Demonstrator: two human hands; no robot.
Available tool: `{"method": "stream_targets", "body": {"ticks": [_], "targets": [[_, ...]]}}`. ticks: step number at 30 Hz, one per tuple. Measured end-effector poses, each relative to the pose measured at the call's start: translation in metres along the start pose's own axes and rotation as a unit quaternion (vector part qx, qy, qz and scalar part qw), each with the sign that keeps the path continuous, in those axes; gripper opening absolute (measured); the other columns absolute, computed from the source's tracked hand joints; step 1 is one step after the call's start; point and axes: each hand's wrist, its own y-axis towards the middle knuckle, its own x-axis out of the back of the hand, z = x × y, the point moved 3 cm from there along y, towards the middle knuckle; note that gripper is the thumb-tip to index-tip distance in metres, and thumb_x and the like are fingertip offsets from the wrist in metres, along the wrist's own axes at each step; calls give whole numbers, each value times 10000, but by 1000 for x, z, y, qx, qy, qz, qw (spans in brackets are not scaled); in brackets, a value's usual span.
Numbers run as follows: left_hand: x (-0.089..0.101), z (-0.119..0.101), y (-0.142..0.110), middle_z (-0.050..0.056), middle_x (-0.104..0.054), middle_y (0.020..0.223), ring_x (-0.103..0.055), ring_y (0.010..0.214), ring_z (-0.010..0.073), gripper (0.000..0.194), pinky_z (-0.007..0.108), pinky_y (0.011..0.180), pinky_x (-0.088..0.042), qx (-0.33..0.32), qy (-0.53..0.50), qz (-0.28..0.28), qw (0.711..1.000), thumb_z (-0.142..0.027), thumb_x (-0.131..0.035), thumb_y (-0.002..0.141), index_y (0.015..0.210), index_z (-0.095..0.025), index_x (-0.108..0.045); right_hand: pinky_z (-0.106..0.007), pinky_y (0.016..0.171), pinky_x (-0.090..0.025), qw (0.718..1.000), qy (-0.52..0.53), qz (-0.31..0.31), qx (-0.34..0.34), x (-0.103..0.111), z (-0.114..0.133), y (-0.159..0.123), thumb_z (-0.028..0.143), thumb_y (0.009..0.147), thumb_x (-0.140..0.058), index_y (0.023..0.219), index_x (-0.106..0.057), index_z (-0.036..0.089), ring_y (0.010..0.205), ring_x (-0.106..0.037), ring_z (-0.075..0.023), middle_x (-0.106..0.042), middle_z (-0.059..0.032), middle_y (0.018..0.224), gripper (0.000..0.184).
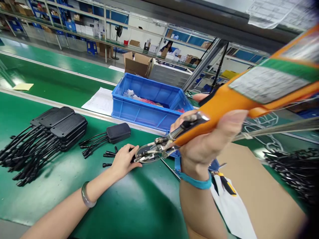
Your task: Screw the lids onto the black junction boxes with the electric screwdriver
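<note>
My right hand is wrapped round an orange hand-held tool with a white and green label and a metal nose. That nose points down and left, meeting the fingers of my left hand. My left hand is closed on black cables, whose plug ends stick out to its left; what else it grips is hidden. Just behind lies a black plastic box with cable leads. Farther left, several similar black boxes are stacked, their leads spread toward the near side.
A blue bin with bagged items stands behind my hands, beside a paper sheet. Right of my forearm are brown cardboard, a white glove-like cloth, a yellow-black handled tool and piled black cables. A frame bar crosses overhead.
</note>
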Motion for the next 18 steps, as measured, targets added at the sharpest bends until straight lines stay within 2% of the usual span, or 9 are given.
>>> {"method": "stream_targets", "body": {"ticks": [4,8,12,18], "targets": [[-2,3,-2,92,-586,1142,-586,1032,261,688,397,892,-522,-8,-44,-40,998,-425,-818,706,1286,-190,-533,-257,377,-430,1000,23,5,-4,-1,-24,-18,549,911,-426,992,-651,220,441,-508,-124,-541,8,612,407],[-4,6,-3,88,-601,1119,-603,1015,269,639,404,886,-524,-7,-58,-60,996,-429,-842,671,1209,-193,-591,-254,337,-380,1000,16,1,2,-1,-36,-29,549,893,-463,995,-658,231,408,-481,-124,-547,9,586,386],[-7,8,-3,80,-605,1072,-612,943,251,599,405,829,-529,0,-59,-46,997,-445,-804,720,1228,-210,-591,-247,308,-357,999,39,20,-25,-1,-41,-35,542,880,-478,983,-633,231,385,-482,-122,-551,16,580,363],[-13,13,-4,85,-629,1131,-614,993,275,550,437,850,-531,31,-82,-23,996,-375,-737,787,1294,-251,-564,-249,317,-353,996,63,49,-28,-8,-43,-45,533,856,-506,971,-602,246,362,-437,-116,-530,30,549,324]]}}
